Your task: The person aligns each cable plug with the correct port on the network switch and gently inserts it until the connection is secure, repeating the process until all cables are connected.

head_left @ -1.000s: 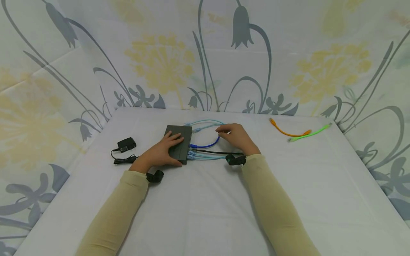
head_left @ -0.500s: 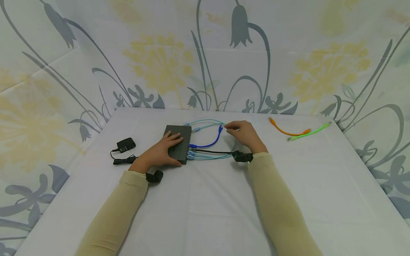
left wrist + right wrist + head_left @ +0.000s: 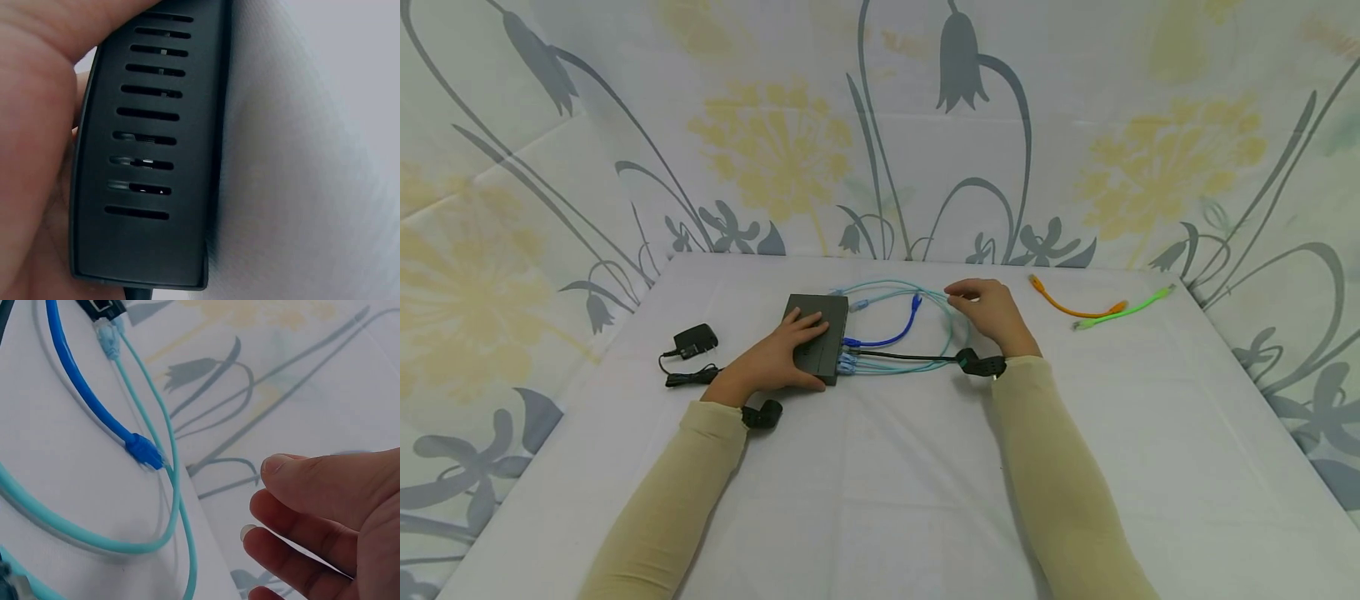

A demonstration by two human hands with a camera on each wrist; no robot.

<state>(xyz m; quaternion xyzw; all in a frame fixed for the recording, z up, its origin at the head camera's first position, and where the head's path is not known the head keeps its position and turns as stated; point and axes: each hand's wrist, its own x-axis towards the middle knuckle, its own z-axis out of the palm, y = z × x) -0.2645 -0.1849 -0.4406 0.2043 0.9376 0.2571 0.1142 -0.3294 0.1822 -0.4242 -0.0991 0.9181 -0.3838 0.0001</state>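
My left hand [image 3: 782,354] lies spread over a dark network switch [image 3: 822,360], with the thumb along its near edge. The switch's slotted side [image 3: 144,131] fills much of the left wrist view. A short blue network cable [image 3: 892,340] runs from the switch's right side and curves away to a loose plug [image 3: 145,452]. Pale turquoise network cables [image 3: 125,547] loop around it, and a black cord [image 3: 910,357] leaves the same side. My right hand [image 3: 995,315] hovers right of the blue plug, thumb and fingers loosely bent and apart, holding nothing.
A black power adapter [image 3: 696,340] with a bundled cord lies left of the switch. Toward the back right lie an orange cable [image 3: 1071,312] and a green cable [image 3: 1127,314], overlapping. A flowered cloth [image 3: 880,125] hangs behind the white table [image 3: 880,500].
My right hand has let go of the blue cable and drawn off to the right, exposing its plug and the turquoise loops. The left hand has stayed on the switch.
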